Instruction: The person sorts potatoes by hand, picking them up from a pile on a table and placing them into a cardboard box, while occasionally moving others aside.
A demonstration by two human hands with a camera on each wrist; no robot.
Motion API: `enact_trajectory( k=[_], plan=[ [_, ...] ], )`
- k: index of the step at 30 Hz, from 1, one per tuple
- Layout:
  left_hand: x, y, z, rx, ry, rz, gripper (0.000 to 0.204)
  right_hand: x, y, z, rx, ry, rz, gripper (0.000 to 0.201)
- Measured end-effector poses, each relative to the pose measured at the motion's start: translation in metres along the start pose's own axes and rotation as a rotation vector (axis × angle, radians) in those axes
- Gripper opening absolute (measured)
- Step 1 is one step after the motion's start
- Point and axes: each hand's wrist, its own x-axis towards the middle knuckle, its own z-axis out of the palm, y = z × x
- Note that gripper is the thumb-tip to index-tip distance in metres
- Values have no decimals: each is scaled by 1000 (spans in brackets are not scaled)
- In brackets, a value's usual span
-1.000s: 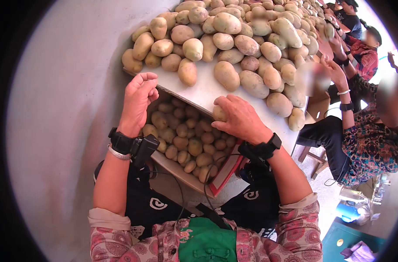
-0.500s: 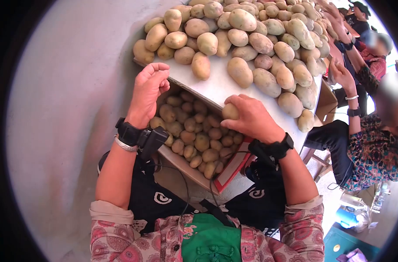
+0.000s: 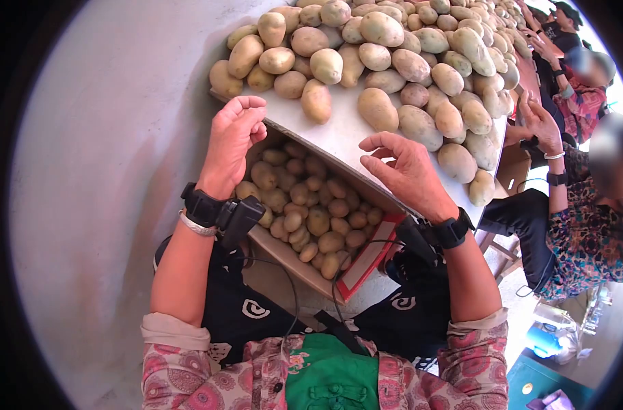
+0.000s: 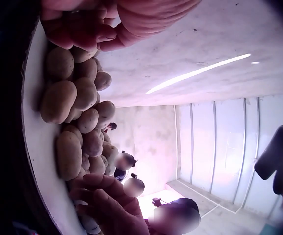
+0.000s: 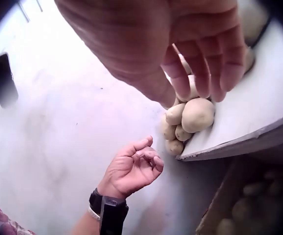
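Observation:
My right hand hovers at the table's front edge over the cardboard box, fingers bent loosely and thumb apart. In the right wrist view this hand has nothing in its grasp. My left hand hangs by the table's left corner, above the box's far left side, with its fingers loosely curled and holding nothing. Many small potatoes lie inside the box below both hands. Larger potatoes are heaped on the white table, a few of them near its front edge.
A pale wall runs along the left. The box's red-and-white flap sticks out at the right, with a thin black cable across it. Other people sit along the table's right side, one in a patterned shirt closest.
My right hand held a potato over the box in both earlier frames; its fingers have loosened and the potato is gone from it. The left hand keeps its pose while the view shifted slightly.

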Motion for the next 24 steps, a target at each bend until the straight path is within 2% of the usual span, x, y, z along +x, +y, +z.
enact_trajectory(
  k=[5, 10, 15, 17, 20, 24],
  plan=[
    [-2, 1, -2, 17, -7, 9, 12, 0, 7, 2, -19, 51, -76, 23],
    [-5, 4, -2, -1, 12, 6, 12, 5, 3, 2, 16, 48, -45, 23],
    [-6, 2, -6, -36, -15, 32, 13, 19, -4, 13, -20, 128, -143, 30],
    [-7, 6, -6, -17, 7, 11, 12, 23, -13, 14, -93, 121, -104, 33],
    [-6, 8, -10, -26, 11, 26, 12, 34, -16, 22, -50, 135, -194, 39],
    [-9, 12, -10, -39, 25, 36, 11, 46, -11, 32, -1, 197, -163, 44]
  ],
)
